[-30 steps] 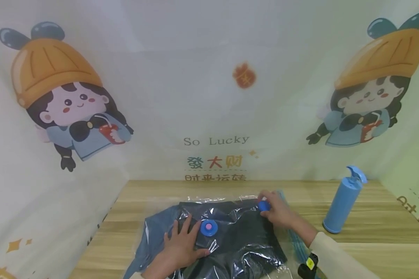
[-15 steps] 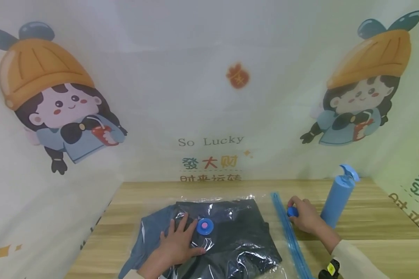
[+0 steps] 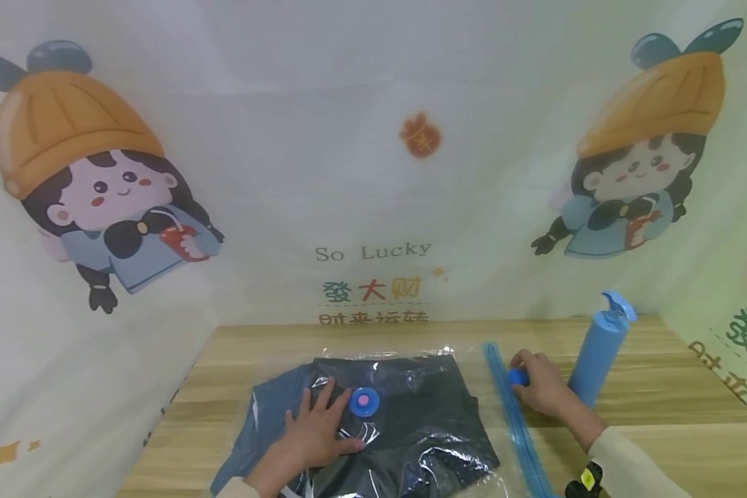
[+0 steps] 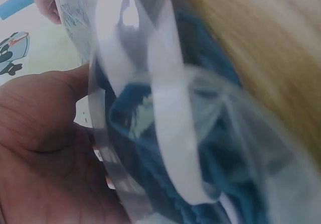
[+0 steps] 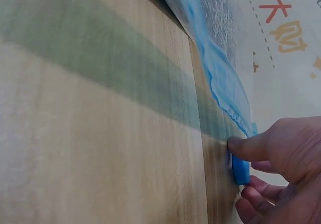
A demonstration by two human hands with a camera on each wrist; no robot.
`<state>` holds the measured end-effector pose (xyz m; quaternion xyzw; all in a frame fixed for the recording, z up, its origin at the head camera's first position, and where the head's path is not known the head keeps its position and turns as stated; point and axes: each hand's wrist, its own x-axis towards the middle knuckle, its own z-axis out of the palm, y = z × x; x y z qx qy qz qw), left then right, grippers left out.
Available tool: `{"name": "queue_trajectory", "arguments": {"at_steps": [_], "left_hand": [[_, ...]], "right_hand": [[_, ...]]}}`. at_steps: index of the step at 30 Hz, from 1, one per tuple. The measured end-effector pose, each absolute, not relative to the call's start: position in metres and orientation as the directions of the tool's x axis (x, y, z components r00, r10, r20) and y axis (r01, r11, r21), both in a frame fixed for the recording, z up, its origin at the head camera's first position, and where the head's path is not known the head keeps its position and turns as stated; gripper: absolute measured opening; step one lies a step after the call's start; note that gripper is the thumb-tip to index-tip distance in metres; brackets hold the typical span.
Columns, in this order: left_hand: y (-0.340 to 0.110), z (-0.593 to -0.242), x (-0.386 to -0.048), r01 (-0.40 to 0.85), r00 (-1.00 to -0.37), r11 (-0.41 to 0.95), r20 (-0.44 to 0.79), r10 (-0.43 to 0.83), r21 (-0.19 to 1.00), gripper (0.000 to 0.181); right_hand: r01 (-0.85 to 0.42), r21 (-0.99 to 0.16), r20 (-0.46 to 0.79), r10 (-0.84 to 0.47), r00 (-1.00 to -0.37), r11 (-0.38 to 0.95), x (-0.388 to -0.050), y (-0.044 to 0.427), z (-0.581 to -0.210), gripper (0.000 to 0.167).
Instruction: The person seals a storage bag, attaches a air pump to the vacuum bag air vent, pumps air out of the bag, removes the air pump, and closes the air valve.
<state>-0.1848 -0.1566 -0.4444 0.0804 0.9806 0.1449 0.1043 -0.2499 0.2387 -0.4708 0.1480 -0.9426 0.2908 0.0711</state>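
Observation:
A clear vacuum storage bag (image 3: 411, 449) with dark folded clothing inside lies on the table, a blue round valve (image 3: 364, 402) with a pink centre on its top. My left hand (image 3: 314, 432) rests on the bag with fingers spread, just left of the valve; in the left wrist view the palm (image 4: 45, 138) lies against the plastic. My right hand (image 3: 544, 387) pinches a small round blue cap (image 3: 519, 377) between thumb and fingers, close to the table, right of the bag's blue zip strip (image 3: 517, 422). The cap (image 5: 241, 170) also shows in the right wrist view.
A blue hand pump (image 3: 597, 356) stands upright on the wooden table (image 3: 660, 387), just behind and right of my right hand. A printed backdrop cloth (image 3: 373, 173) hangs behind the table's far edge.
My right hand has carried the blue cap from the bag's upper right corner across the zip strip to the table on the right. My left hand stays on the bag.

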Motion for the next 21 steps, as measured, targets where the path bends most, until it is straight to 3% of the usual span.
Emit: {"name": "queue_trajectory", "arguments": {"at_steps": [12,18,21], "left_hand": [[-0.156,-0.446,-0.187,0.121,-0.963,0.946,-0.195,0.185,0.302,0.090],[-0.156,-0.446,-0.187,0.121,-0.964,0.948,-0.195,0.183,0.295,0.090],[-0.155,-0.446,-0.187,0.123,-0.965,0.950,-0.190,0.183,0.287,0.090]], "right_hand": [[-0.367,-0.546,0.282,-0.248,-0.927,0.753,-0.239,0.245,-0.472,0.036],[-0.383,-0.607,0.276,-0.268,-0.923,0.696,-0.231,0.252,-0.470,0.025],[-0.414,-0.665,0.240,-0.347,-0.907,0.622,-0.226,0.261,-0.470,0.015]]}}
